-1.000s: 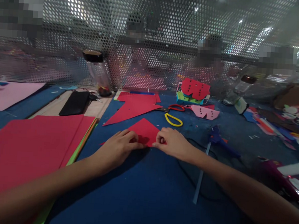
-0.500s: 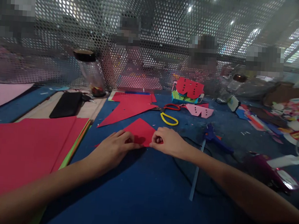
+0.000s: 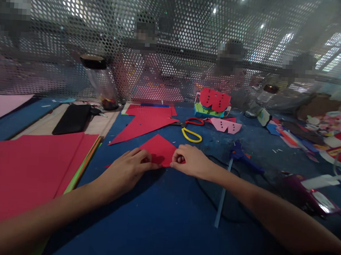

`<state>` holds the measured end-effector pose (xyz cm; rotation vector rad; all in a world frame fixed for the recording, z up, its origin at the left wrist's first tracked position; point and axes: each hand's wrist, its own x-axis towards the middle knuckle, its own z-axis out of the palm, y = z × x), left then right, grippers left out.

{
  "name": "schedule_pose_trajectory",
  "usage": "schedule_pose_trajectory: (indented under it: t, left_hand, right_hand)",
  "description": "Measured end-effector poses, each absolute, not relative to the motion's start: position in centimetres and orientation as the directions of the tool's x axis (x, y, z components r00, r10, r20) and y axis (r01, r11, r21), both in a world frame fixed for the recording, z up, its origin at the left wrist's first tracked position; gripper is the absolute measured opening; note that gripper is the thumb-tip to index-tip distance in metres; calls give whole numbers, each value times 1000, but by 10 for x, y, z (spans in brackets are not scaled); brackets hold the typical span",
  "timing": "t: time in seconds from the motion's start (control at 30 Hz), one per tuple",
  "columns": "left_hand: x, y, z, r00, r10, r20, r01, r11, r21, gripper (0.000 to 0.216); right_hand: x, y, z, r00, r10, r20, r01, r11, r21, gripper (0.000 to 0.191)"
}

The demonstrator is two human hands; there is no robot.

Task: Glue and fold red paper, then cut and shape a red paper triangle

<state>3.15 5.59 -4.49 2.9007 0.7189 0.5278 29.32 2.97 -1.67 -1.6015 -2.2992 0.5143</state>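
A red sheet of paper (image 3: 158, 148), its visible part peaked at the top, lies on the blue table between my hands. My left hand (image 3: 130, 165) presses on its lower left edge, thumb and fingers closed on the paper. At the lower right edge, my right hand (image 3: 190, 159) pinches the paper between thumb and curled fingers. Both hands cover parts of the sheet. Just behind it lie red paper offcuts (image 3: 147, 124) and scissors (image 3: 191, 135) with one red and one yellow handle loop.
Stacked red sheets (image 3: 32, 165) lie at left, near a black phone-like object (image 3: 72, 119) and a jar (image 3: 102, 85). To the right are a blue glue gun (image 3: 245, 157) with its cord, a purple device (image 3: 311, 193) and pink cut paper (image 3: 225, 125). A perforated metal screen (image 3: 173, 77) stands behind.
The view has shifted slightly, so the surroundings sit a little further left. My hands keep nearly the same hold on the red paper.
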Motion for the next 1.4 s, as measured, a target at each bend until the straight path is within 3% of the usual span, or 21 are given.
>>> schedule_pose_trajectory:
  t: [0.27, 0.43, 0.73, 1.07, 1.4]
  left_hand:
    - [31, 57, -46, 827, 477, 297, 437, -878, 195, 38]
    - [31, 57, -45, 822, 481, 304, 435, -876, 209, 37]
    - [31, 58, -46, 826, 471, 309, 423, -881, 212, 37]
    - [31, 58, -44, 823, 470, 320, 424, -882, 207, 37]
    - [29, 60, -51, 823, 466, 325, 428, -885, 185, 39]
  right_hand:
    - [296, 31, -18, -351, 936, 31, 829, 325, -455, 8]
    - [302, 34, -13, -397, 918, -29, 793, 326, -515, 20]
    - [297, 31, -18, -383, 923, 35, 831, 361, -424, 8]
    - [303, 35, -9, -416, 907, -59, 792, 330, -514, 16]
    - [301, 33, -11, -412, 911, -7, 815, 366, -450, 15]
